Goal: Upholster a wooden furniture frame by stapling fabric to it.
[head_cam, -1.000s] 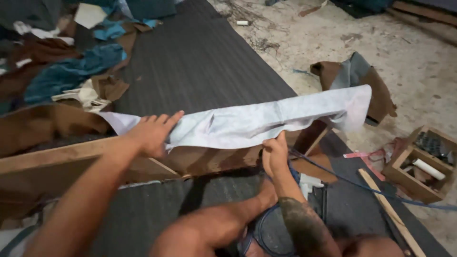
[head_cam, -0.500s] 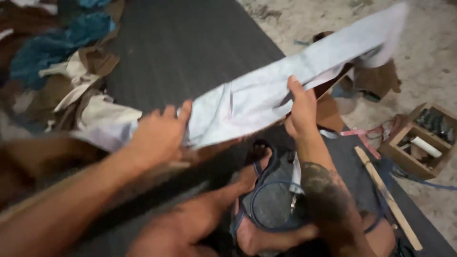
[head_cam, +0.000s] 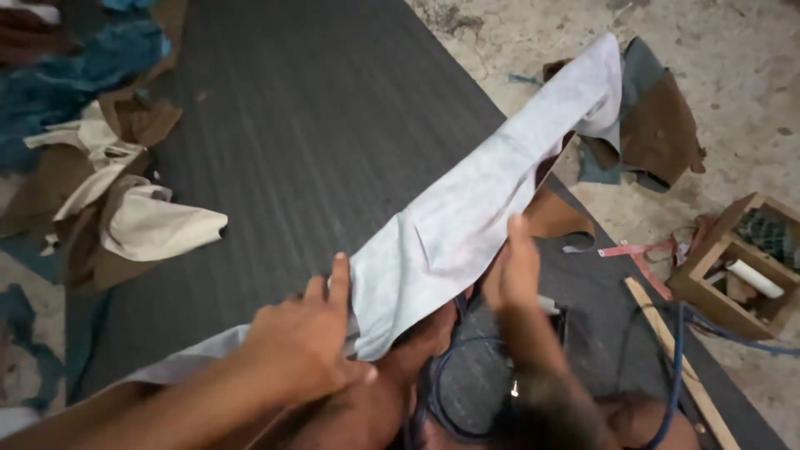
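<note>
**Pale strip held up between two hands**

Long pale grey strip, soft and matte like thin leather or suede, faintly mottled, creased near the lower end. Pinched at that lower end by the left hand, fingers closed over the edge, thumb tucked underneath. Gripped farther along by the right hand, fingers curled behind, thumb pressed flat on the front face. Stretched between and beyond both hands, rising up and away from the right hand to a ragged, folded far tip.

Below the hands, a dark grey mat, ribbed in fine straight lines, spread flat and wide. Beyond the left hand, a heap of scraps: cream, tan and brown pieces, limp and curled at the edges, with teal cloth farther off. Past the strip's far tip, more brown and grey-blue offcuts, crumpled on the floor. Beside the right hand, a thin wooden stick lying slantwise on the mat, and a blue cord looping across it. Farther out on that side, a small open wooden box, square-cornered, holding a white roll and dark bits.

Bare concrete floor around the mat, pale, dusty and gritty.
</note>
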